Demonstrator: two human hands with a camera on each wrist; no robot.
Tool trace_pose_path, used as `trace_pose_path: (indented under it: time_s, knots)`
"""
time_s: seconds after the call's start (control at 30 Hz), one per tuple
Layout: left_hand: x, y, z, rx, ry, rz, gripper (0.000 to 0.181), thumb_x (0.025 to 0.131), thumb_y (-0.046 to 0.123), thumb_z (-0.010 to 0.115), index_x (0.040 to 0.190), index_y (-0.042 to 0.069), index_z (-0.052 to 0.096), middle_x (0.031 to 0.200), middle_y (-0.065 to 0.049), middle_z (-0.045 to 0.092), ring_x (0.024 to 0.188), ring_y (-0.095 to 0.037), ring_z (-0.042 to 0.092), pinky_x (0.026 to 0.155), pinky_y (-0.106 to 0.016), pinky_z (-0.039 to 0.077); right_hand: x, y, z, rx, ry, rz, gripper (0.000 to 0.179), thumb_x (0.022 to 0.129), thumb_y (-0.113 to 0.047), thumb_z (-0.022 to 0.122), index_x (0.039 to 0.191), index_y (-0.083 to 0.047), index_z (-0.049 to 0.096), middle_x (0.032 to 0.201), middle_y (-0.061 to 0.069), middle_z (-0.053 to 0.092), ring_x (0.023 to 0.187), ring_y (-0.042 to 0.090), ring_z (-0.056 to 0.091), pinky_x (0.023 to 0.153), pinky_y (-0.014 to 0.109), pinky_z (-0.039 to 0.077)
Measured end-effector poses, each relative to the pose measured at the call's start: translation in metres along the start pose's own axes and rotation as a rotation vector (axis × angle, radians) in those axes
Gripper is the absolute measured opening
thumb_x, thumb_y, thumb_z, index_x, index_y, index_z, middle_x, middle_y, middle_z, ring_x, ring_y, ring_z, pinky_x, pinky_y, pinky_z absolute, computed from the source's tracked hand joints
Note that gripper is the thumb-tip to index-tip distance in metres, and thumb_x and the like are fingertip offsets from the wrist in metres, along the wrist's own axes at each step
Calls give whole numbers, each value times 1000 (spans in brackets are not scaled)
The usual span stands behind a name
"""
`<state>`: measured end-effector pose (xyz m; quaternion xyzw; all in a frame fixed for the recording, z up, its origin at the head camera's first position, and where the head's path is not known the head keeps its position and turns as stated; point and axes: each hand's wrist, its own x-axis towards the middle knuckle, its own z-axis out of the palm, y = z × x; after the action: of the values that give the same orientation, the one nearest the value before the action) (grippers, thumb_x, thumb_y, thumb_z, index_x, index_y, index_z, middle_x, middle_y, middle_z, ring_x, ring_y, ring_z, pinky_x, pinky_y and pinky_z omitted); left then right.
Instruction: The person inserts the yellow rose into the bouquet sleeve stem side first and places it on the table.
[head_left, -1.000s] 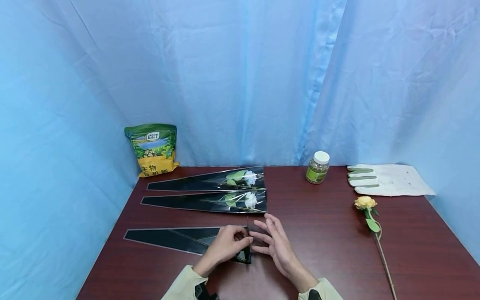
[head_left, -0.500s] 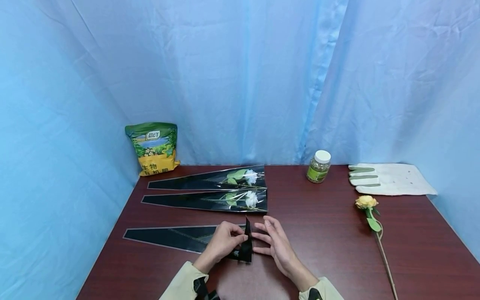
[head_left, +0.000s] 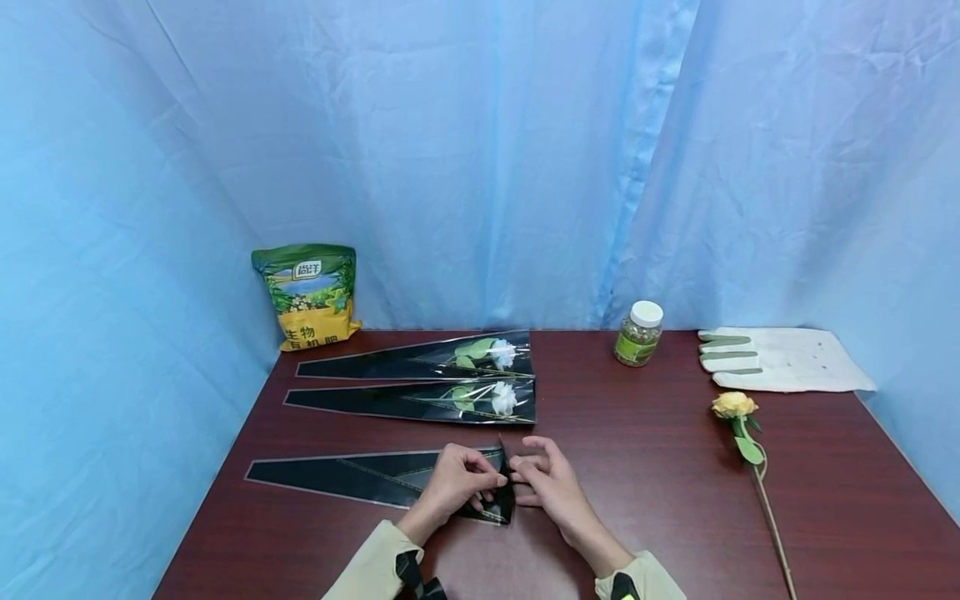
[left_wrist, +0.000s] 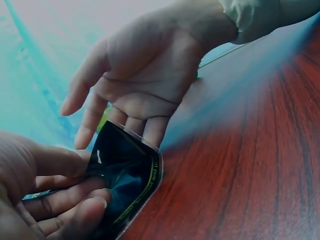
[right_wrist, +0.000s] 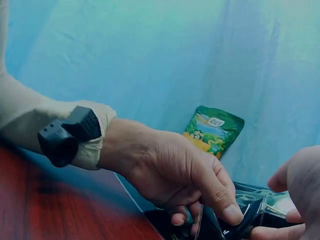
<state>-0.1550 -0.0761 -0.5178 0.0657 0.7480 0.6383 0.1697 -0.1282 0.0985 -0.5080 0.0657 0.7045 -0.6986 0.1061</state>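
A flat black flower sleeve (head_left: 337,477) with clear edging lies on the table, its wide mouth lifted between the hands. My left hand (head_left: 454,483) pinches the lifted film at the mouth between thumb and fingers, as the right wrist view also shows. Opposite it, my right hand (head_left: 551,487) has its fingers against the outer side of the film; in the left wrist view the fingertips of this hand (left_wrist: 145,75) are partly hidden behind the sleeve's edge (left_wrist: 135,165). Two sleeved white flowers, one nearer (head_left: 503,399) and one farther (head_left: 502,355), lie behind.
A green and yellow fertiliser bag (head_left: 307,296) stands at the back left. Farther right are a white-capped jar (head_left: 637,335) and a white and green glove (head_left: 787,360). A yellow rose (head_left: 735,406) with a long stem lies on the right of the dark red table (head_left: 645,467).
The sleeve's lifted mouth has moved slightly right and its film has opened out. My right fingers have bent in closer to the film. My left hand stays at the mouth.
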Motion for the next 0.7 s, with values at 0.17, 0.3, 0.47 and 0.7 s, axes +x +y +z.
trace_pose_path:
  time_s: [0.17, 0.3, 0.47, 0.7]
  knots:
    - [1, -3, 1, 4, 22, -9, 16, 80, 5, 80, 81, -11, 75, 63, -18, 70, 46, -6, 58, 39, -20, 48, 8, -1, 5, -198, 69, -31, 49, 93, -27, 69, 134, -7, 50, 98, 13, 73, 71, 16, 66, 53, 34, 57]
    - [1, -5, 2, 17, 31, -11, 15, 79, 4, 80, 79, -10, 76, 64, -23, 70, 43, -6, 57, 39, -22, 49, 10, 0, 8, -344, 108, -71, 50, 90, -27, 72, 132, -9, 52, 90, 8, 72, 54, 14, 60, 45, 30, 52]
    - [1, -4, 3, 25, 39, -8, 16, 79, 6, 81, 79, -9, 76, 63, -22, 69, 43, -6, 56, 39, -21, 48, 11, 1, 10, -386, 130, -105, 45, 90, -19, 69, 130, -7, 52, 87, 8, 72, 53, 11, 60, 43, 27, 51]
    - [-1, -1, 1, 6, 21, -11, 21, 82, 9, 81, 82, -11, 75, 66, -21, 71, 48, -6, 59, 44, -22, 52, 14, 2, 6, -286, 122, -81, 46, 86, -6, 65, 130, -4, 51, 85, 13, 72, 52, 15, 62, 46, 32, 55]
